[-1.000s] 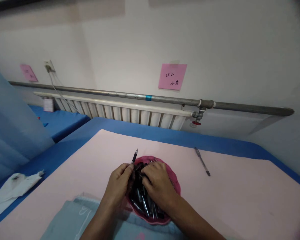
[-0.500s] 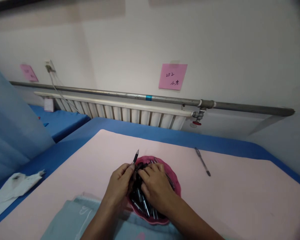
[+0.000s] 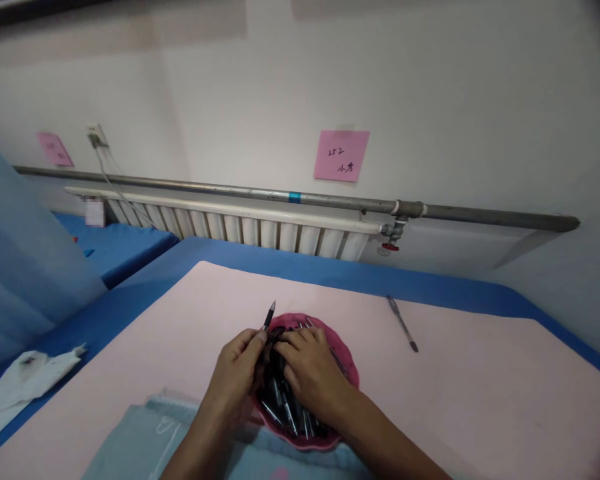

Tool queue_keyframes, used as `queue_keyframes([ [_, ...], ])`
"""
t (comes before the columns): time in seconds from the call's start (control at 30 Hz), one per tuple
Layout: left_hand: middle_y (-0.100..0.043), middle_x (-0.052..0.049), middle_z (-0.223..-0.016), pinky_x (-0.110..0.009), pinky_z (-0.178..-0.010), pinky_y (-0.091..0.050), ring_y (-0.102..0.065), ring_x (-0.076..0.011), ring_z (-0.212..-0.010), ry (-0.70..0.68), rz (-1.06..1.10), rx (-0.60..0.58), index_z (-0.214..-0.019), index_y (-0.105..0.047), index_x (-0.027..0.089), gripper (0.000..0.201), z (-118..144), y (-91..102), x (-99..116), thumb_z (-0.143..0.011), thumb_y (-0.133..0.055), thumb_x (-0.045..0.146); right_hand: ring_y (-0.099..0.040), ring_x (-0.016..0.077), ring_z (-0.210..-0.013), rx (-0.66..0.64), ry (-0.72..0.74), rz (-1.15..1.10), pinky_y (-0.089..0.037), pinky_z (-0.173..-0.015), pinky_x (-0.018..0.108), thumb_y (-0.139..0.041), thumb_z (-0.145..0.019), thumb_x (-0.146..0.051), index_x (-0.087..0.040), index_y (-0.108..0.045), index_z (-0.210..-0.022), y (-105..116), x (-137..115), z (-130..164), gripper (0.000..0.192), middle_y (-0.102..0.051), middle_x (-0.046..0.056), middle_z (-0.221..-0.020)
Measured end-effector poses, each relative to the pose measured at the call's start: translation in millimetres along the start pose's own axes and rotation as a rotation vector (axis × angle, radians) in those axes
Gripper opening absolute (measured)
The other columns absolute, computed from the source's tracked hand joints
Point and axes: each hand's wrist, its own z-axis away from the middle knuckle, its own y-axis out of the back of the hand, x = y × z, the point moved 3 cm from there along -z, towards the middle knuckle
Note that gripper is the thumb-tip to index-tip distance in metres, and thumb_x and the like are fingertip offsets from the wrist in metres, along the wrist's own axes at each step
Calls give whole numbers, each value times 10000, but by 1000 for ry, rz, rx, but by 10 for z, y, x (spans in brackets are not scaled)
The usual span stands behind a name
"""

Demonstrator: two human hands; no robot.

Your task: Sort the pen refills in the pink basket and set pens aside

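Note:
A pink scalloped basket full of dark and clear pens stands in front of me. At its left rim my left hand is closed on a black pen, whose tip points up and away from me. My right hand reaches over the basket with fingers bent down among the pens near the left hand. Its fingertips are partly hidden, so what they touch does not show clearly. Off to the right, a single clear pen with a dark end lies on the pink sheet.
The pink sheet covers a blue bed. A folded blue-green cloth lies at the front, partly under the basket. White tissue is at left beside a blue curtain. Behind run a radiator and a metal pipe.
The view has shifted slightly. Both hands stay at the basket in nearly the same pose, and the left still holds the pen.

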Motion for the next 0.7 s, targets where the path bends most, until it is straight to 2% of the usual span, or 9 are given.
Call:
queue_keyframes([
  [0.2,-354,98,-395,-176,-333,-193,-282,-47,-333,6,-7,-17,-611,-485,188,377,12,1,2,-654,-622,536,-481,221,-955,-11,13,63,-307,-821,393,-559,-809,-141,-249,-597,-1035,-43,13,-2,254,-609,32,-1059],
  [0.37,-365,96,-392,-176,-335,-198,-294,-50,-332,-7,-33,-17,-635,-489,187,339,7,-3,3,-695,-593,503,-489,228,-953,-8,32,54,-309,-835,397,-516,-831,-115,-215,-584,-994,-9,6,-14,203,-617,39,-1073],
  [0.47,-370,95,-390,-176,-336,-198,-295,-51,-332,-12,-47,-17,-648,-494,186,325,6,-3,8,-711,-582,492,-488,226,-962,-24,45,57,-318,-838,391,-514,-836,-121,-199,-577,-960,11,4,-21,159,-627,37,-1048],
  [0.6,-374,92,-390,-177,-338,-202,-305,-53,-335,-14,-64,-19,-636,-486,186,326,10,2,12,-716,-575,490,-491,221,-954,-40,50,58,-322,-848,398,-500,-837,-104,-203,-577,-1021,-5,15,-23,223,-636,34,-1016],
  [0.7,-378,92,-392,-180,-338,-204,-306,-55,-334,-6,-68,-11,-645,-492,187,329,8,8,5,-705,-578,499,-495,233,-943,-24,51,65,-325,-860,424,-501,-851,-139,-222,-602,-1002,-19,18,-19,200,-639,35,-982],
])
